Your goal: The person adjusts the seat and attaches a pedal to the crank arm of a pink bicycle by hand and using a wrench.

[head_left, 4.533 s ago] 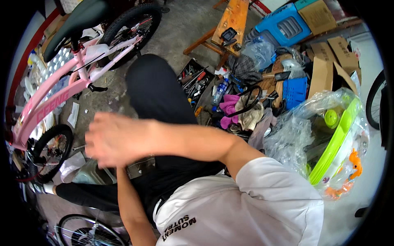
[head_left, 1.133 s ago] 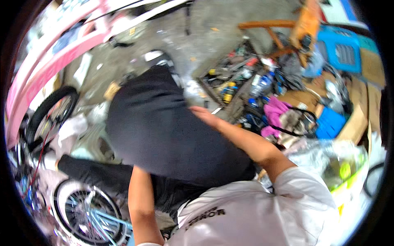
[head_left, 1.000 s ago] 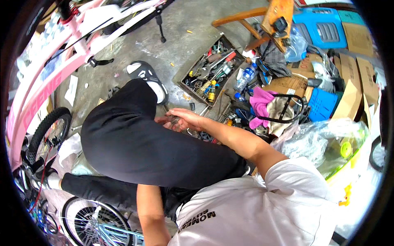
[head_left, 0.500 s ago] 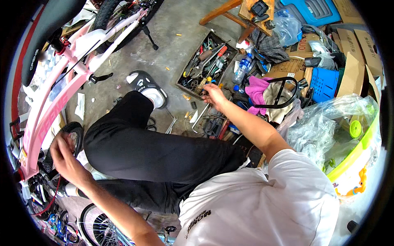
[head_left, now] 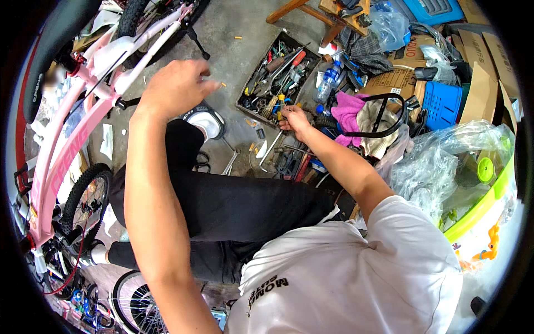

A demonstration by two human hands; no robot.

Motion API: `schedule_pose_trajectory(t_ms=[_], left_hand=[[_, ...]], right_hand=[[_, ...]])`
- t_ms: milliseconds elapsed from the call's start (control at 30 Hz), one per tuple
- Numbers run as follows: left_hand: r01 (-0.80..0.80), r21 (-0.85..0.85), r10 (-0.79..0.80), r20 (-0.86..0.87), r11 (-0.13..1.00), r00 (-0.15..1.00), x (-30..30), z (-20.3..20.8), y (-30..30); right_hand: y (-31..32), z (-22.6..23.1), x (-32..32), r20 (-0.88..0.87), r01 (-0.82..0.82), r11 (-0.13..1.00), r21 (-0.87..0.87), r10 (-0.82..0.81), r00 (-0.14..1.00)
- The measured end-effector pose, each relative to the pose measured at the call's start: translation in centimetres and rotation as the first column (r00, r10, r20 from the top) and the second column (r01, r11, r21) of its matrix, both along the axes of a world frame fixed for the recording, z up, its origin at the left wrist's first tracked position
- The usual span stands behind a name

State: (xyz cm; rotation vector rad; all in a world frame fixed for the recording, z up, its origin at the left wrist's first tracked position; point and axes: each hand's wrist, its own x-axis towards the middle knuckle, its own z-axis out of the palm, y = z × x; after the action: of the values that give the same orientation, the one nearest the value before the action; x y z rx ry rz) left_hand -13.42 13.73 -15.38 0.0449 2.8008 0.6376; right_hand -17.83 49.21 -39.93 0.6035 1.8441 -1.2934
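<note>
My left hand (head_left: pixel 177 88) is raised over my knee, between the pink bicycle frame (head_left: pixel 67 150) and the toolbox. Its thumb stands apart from the bent fingers, which are somewhat smeared, and no object shows in it. At the near right corner of the open toolbox (head_left: pixel 241 107) is my right hand (head_left: pixel 296 121), its fingers drawn together. Whatever they may hold is too small to make out. Close to those fingertips is a yellow-handled tool (head_left: pixel 281 101). Pliers, wrenches and a red-handled screwdriver (head_left: pixel 299 58) lie jumbled in the box.
Loose on the floor are a bent metal rod (head_left: pixel 271 150), wrenches (head_left: pixel 231 162) and scissors (head_left: pixel 202 161). A water bottle (head_left: pixel 328 83), pink cloth (head_left: pixel 349 119) and blue basket (head_left: pixel 442 106) crowd the right. A wooden stool (head_left: pixel 334 32) stands beyond; a small wheel (head_left: pixel 86 197) is at left.
My left hand has swung up and right from beside the small wheel to above my knee. My right hand has shifted slightly right and up, staying by the toolbox corner.
</note>
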Motion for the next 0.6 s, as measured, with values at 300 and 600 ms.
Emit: schedule_pose_trajectory(t_ms=[300,600], left_hand=[[-0.182,0.132,0.192,-0.068,0.974,0.979,1.5,-0.2,0.2],[-0.163,0.151,0.175,-0.069,0.975,0.982,1.3,-0.1,0.8]], right_hand=[[-1.5,-2.9,-2.2,-0.13,-0.04,0.998,0.05,0.047,0.99],[-6.5,-6.1,-5.9,-0.246,0.232,0.857,0.461,-0.128,0.961]])
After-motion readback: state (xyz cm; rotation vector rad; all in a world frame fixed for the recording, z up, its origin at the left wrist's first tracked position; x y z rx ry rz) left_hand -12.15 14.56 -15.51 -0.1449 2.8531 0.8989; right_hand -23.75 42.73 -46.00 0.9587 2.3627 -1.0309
